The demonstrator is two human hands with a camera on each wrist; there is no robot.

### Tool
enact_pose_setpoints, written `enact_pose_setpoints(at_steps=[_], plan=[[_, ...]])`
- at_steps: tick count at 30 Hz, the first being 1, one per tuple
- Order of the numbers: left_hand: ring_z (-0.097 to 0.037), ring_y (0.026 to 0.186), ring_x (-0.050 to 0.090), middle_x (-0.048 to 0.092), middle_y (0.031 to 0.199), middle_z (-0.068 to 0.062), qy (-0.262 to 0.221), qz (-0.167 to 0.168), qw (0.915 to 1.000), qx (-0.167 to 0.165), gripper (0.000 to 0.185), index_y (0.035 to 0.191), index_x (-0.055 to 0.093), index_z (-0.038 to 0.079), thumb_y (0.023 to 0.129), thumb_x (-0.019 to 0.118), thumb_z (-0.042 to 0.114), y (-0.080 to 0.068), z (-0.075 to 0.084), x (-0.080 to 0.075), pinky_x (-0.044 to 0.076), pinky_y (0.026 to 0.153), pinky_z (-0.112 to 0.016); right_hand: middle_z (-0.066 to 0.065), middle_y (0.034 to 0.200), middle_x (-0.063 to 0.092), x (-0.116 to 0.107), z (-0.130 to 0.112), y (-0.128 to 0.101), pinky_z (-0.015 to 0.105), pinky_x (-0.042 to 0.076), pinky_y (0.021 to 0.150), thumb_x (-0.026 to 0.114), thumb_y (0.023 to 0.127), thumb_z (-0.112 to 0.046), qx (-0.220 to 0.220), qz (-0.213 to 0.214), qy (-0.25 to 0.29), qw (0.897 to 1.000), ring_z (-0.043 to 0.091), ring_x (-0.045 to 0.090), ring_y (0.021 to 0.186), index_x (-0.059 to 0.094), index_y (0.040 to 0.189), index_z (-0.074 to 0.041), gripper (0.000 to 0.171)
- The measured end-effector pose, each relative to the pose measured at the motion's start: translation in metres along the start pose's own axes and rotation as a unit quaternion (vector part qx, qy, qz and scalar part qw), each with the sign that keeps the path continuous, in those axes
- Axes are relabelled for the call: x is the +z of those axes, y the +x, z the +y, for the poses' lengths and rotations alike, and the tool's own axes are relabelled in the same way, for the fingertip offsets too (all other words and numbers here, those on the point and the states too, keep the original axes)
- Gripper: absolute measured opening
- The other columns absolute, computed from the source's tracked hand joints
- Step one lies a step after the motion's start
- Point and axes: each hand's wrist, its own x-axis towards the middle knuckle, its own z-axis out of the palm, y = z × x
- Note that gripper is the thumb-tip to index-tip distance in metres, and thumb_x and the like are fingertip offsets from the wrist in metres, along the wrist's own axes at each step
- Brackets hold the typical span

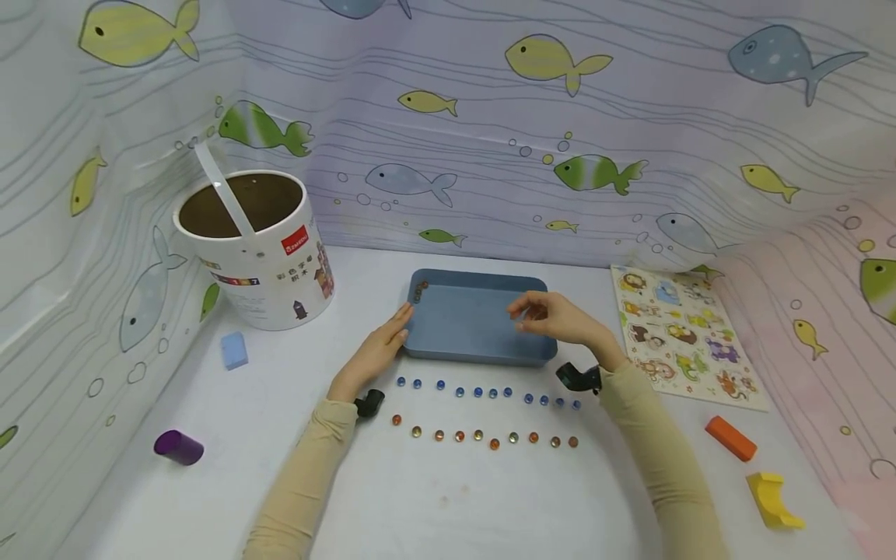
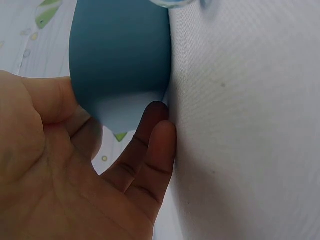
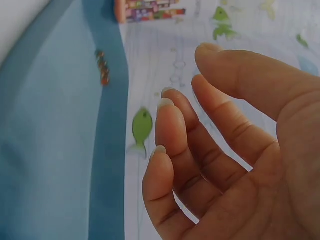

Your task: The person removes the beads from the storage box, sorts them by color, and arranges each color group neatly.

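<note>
A blue-grey rectangular tray [image 1: 476,319] lies on the white table. My left hand [image 1: 378,346] rests against its left end, fingers fairly straight; the left wrist view shows the thumb and fingertips [image 2: 161,142] touching the tray's outer wall. Over the tray's right part hovers my right hand [image 1: 553,315], its fingers loosely bent with nothing between them, as the right wrist view confirms. Several small brownish glass beads [image 3: 102,68] sit in a short line at the tray's back left corner. In front of the tray run a row of blue beads [image 1: 478,392] and a row of orange and amber beads [image 1: 459,436].
A white bucket [image 1: 262,272] with a handle stands back left, near a light blue block [image 1: 234,351] and a purple cylinder [image 1: 179,448]. To the right lie an animal puzzle board [image 1: 686,334], an orange block [image 1: 731,438] and a yellow arched block [image 1: 773,502]. Fish-print curtain surrounds the table.
</note>
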Motion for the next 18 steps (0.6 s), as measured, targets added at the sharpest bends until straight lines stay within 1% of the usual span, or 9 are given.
enact_pose_setpoints(at_steps=[2,5,9,11,14,18], plan=[[-0.034,0.148,0.021,0.017,0.163,-0.009,0.0,0.001,1.0,-0.001,0.05,0.153,0.026,0.005,0.105,0.037,0.015,0.0,0.0,0.001,0.019,0.122,-0.05,0.018,0.114,0.064,0.003,-0.004,0.017,0.027,0.054,0.077,0.066,0.091,-0.012,-0.006,-0.008,0.004,1.0,0.021,0.061,0.09,0.064,0.117,-0.007,0.026],[-0.034,0.148,0.022,0.018,0.162,-0.008,0.002,0.003,1.0,-0.001,0.05,0.153,0.027,0.006,0.105,0.038,0.015,0.001,-0.001,0.002,0.019,0.122,-0.05,0.017,0.114,0.064,0.009,-0.008,0.044,0.03,0.053,0.082,0.066,0.092,-0.013,-0.003,-0.014,0.017,1.0,0.023,0.061,0.094,0.064,0.117,-0.007,0.026],[-0.034,0.147,0.023,0.018,0.162,-0.008,0.002,-0.002,1.0,0.004,0.05,0.153,0.027,0.007,0.105,0.038,0.017,0.003,-0.001,0.003,0.02,0.121,-0.051,0.017,0.116,0.063,0.017,-0.009,0.077,0.035,0.052,0.087,0.064,0.093,-0.012,0.024,-0.014,0.046,0.999,0.023,0.061,0.099,0.064,0.117,-0.007,0.025],[-0.034,0.148,0.023,0.019,0.162,-0.008,-0.001,-0.003,1.0,0.006,0.05,0.153,0.027,0.007,0.105,0.038,0.017,0.004,-0.001,0.002,0.02,0.121,-0.051,0.016,0.117,0.064,0.021,-0.009,0.092,0.037,0.052,0.09,0.064,0.093,-0.013,0.032,-0.012,0.049,0.998,0.023,0.061,0.101,0.063,0.118,-0.006,0.026],[-0.034,0.148,0.023,0.02,0.162,-0.009,-0.004,0.001,1.0,0.005,0.05,0.153,0.028,0.006,0.105,0.039,0.017,0.004,-0.001,0.002,0.02,0.121,-0.051,0.014,0.116,0.065,0.03,-0.01,0.113,0.039,0.053,0.092,0.065,0.092,-0.013,0.035,-0.012,0.036,0.999,0.023,0.062,0.102,0.063,0.12,-0.002,0.03],[-0.034,0.148,0.023,0.02,0.162,-0.01,-0.002,0.002,1.0,0.005,0.05,0.153,0.027,0.005,0.105,0.038,0.016,0.002,-0.002,0.0,0.021,0.121,-0.051,0.013,0.112,0.067,0.045,-0.01,0.138,0.038,0.053,0.09,0.066,0.092,-0.013,0.04,-0.013,-0.008,0.999,0.025,0.062,0.102,0.062,0.122,0.001,0.033]])
